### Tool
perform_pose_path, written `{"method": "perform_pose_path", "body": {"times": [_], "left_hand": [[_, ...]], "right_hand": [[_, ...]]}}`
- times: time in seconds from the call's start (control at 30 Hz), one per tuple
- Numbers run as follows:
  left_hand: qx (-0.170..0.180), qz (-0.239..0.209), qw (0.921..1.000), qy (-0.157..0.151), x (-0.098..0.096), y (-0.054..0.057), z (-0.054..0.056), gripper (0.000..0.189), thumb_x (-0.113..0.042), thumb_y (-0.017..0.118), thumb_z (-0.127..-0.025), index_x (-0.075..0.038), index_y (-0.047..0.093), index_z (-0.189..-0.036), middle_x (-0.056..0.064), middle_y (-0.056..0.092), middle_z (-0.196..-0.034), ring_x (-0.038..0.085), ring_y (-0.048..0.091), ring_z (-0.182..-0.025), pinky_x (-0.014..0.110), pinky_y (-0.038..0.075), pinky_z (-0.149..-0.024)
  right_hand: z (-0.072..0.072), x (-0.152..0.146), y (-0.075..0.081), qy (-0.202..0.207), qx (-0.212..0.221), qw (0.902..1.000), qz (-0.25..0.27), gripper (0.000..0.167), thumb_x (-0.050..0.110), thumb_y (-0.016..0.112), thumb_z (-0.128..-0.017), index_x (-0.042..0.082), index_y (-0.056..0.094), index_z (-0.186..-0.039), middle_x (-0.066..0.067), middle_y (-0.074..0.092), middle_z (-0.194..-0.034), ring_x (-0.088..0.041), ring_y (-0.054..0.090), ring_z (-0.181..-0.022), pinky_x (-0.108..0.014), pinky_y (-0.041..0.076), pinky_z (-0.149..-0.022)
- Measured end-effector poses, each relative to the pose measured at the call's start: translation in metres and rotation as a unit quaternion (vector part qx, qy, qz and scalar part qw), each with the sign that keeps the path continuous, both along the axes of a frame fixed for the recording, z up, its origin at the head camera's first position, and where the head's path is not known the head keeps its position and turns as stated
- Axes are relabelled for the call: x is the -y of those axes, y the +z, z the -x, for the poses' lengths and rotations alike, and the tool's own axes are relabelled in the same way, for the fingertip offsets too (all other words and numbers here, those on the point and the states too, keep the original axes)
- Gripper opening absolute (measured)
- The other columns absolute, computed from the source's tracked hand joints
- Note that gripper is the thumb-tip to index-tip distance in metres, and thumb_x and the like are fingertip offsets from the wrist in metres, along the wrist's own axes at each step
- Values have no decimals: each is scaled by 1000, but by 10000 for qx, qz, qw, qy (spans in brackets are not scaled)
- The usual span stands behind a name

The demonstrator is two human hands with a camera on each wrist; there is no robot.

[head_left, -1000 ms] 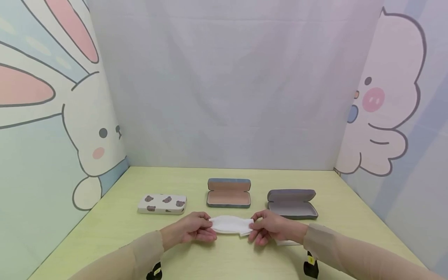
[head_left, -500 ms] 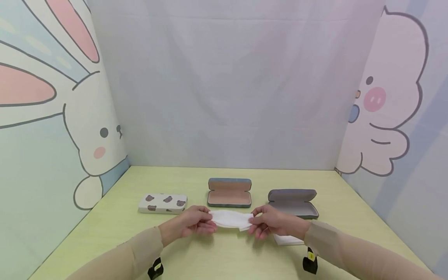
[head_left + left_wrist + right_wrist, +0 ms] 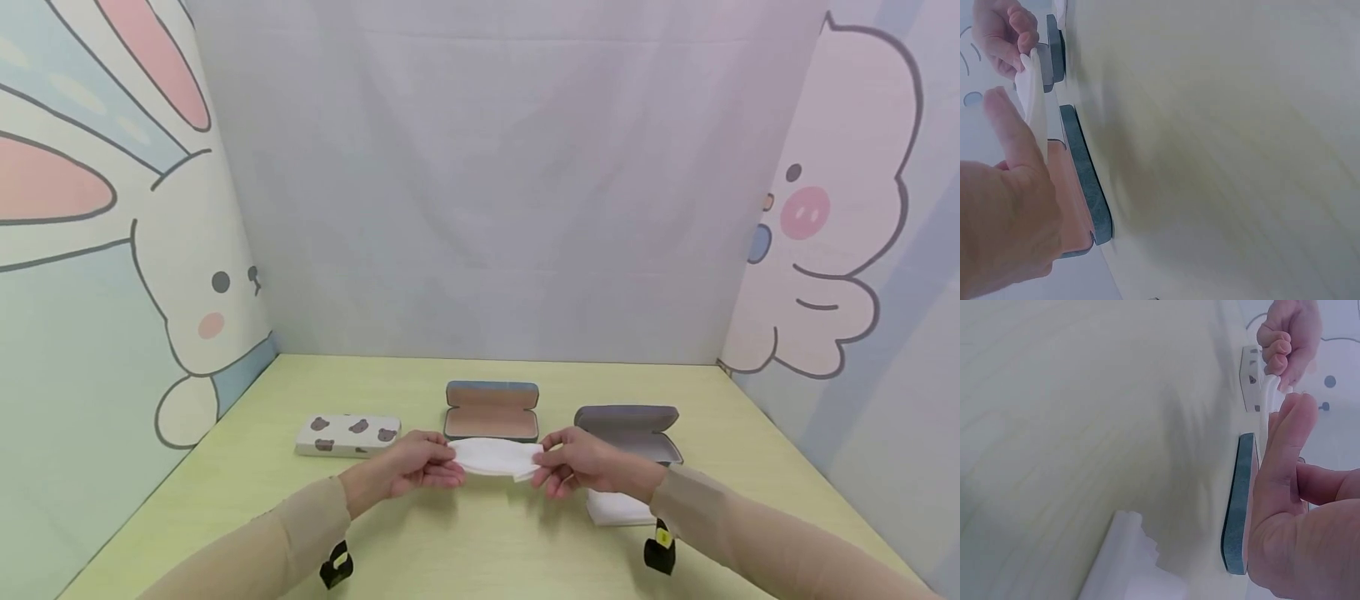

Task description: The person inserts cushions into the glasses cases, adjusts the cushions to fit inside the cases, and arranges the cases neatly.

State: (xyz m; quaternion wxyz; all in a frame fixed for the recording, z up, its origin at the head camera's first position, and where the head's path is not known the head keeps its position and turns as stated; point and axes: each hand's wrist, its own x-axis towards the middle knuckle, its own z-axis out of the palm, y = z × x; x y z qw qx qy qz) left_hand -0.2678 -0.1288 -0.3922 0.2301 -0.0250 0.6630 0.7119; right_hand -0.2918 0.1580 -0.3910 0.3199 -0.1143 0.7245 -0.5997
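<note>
A folded white cloth is stretched level between both hands, raised above the table. My left hand pinches its left end between thumb and fingers. On the opposite end, my right hand pinches the cloth near a loose corner. Just behind the cloth stands an open eyeglass case with a pinkish lining, its front edge partly hidden. Another open eyeglass case, grey inside, lies behind the right hand. A second folded white cloth rests on the table under the right forearm, which partly covers it.
At the left lies a shut white case with brown bear prints. The pale yellow table ends at a grey curtain behind. Side panels with a cartoon rabbit and another white figure flank the table.
Both hands have lifted the cloth and moved it away from me, up to the front of the middle case. More of the second cloth shows under the right forearm. The cases stay put.
</note>
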Motion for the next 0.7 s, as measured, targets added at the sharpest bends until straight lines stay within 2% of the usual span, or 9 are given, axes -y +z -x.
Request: {"method": "perform_pose_path", "body": {"times": [0.23,0.7], "left_hand": [[59,-32,10000,7,0,4,5,11,-4,51,-97,1,46,-105,11,73,-76,17,73,-69,28,61,-69],[-48,-45,9999,132,0,7,13,10,-3,50,-98,4,47,-105,11,72,-73,16,72,-66,25,61,-66]], "right_hand": [[7,0,1,-124,25,9999,22,16,10,57,-96,1,45,-101,-4,72,-70,-7,62,-50,-21,53,-48],[22,3,6,-33,71,10000,54,15,11,55,-97,4,43,-92,-3,72,-70,-7,62,-51,-20,53,-49]]}}
